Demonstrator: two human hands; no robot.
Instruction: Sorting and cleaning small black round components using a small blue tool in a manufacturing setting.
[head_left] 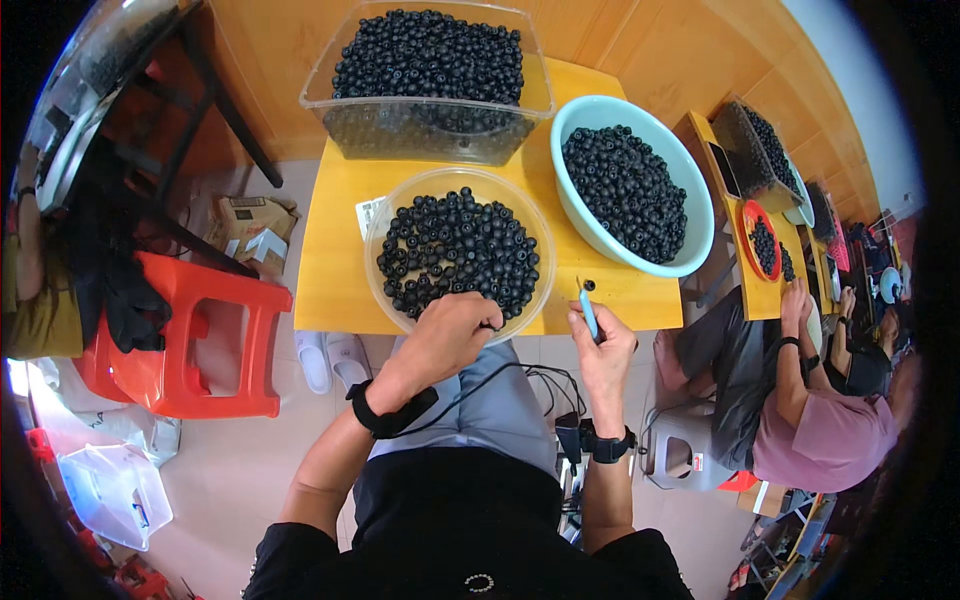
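Observation:
My left hand [455, 335] is at the near rim of a shallow clear round tub [543, 245], its fingers curled together. Something dark shows at those fingertips, too small to make out. Black round pieces with holes, like large beads [462, 240], cover most of the tub's floor. Between the thumb and fingers of my right hand [604, 355] is a slim light-blue tool [587, 312], pointing up and away from me; its kind is unclear. One loose black bead [589, 285] lies on the yellow table [340, 270] beside the tool's tip.
Behind the tub stands a clear rectangular bin [420, 140] heaped with black beads. A light-blue basin [700, 235] of beads is at the right. A red stool [200, 350] stands left. Farther right, people sit at another table; one wears a pink shirt [830, 435].

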